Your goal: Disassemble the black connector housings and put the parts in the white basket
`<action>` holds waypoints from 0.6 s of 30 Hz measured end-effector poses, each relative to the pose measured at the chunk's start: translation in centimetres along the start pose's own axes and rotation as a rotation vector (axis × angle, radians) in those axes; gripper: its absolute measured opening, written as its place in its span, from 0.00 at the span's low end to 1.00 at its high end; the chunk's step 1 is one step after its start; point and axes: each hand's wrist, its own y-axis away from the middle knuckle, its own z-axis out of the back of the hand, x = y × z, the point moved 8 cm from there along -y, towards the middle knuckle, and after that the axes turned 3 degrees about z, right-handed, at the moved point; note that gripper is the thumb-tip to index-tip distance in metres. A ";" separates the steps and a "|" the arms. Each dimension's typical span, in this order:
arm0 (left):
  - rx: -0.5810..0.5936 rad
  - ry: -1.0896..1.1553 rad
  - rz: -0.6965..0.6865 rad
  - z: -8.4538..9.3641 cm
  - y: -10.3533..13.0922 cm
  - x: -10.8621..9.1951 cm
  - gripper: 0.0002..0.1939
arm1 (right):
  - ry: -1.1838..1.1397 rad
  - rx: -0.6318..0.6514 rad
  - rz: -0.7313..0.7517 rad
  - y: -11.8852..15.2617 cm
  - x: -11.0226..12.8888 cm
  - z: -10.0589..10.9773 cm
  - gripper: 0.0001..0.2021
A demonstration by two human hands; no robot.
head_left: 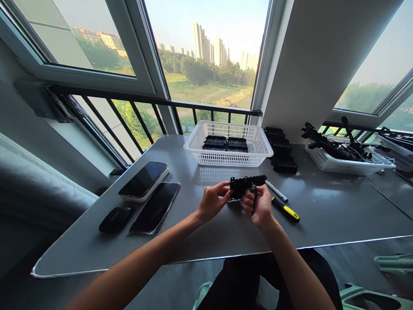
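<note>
My left hand point(213, 199) pinches the left end of a black ridged plastic piece point(240, 184), tilted just above the grey table. My right hand point(260, 204) is closed around a slim black stick-like object point(254, 194) with a small greyish tip pointing up, close against the near side of the ridged piece. Its exact kind is too small to tell. Just right of this hand lie a white pen-like tool point(276, 191) and a cutter-like tool with a yellow-and-black handle point(287, 210).
A white basket point(228, 160) holding similar black pieces stands behind my hands. More black pieces point(280, 148) are stacked beside it. Another basket point(350, 164) with black parts and cables is at right. Two phone-like devices point(143, 178) point(156, 206) and a black mouse point(115, 219) lie at left.
</note>
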 end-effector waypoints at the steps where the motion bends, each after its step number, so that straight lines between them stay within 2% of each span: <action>1: 0.007 -0.008 -0.003 -0.1 0.0 0.0 0.13 | 0.010 0.005 -0.014 -0.1 -0.5 -0.2 0.15; 7: 0.047 -0.050 -0.021 -0.6 0.3 0.2 0.12 | 0.091 0.027 -0.051 -0.5 -2.7 -1.0 0.16; 12: 0.081 -0.067 -0.038 -1.0 0.5 -0.2 0.12 | 0.123 0.044 -0.055 -0.5 -3.6 -1.5 0.17; 15: 0.078 -0.005 0.007 -0.9 0.4 0.0 0.13 | 0.204 0.062 -0.011 -0.3 -3.0 -1.8 0.19; 18: 0.049 0.124 0.104 -0.6 0.0 0.9 0.16 | 0.306 0.034 0.149 0.0 -1.1 -1.4 0.20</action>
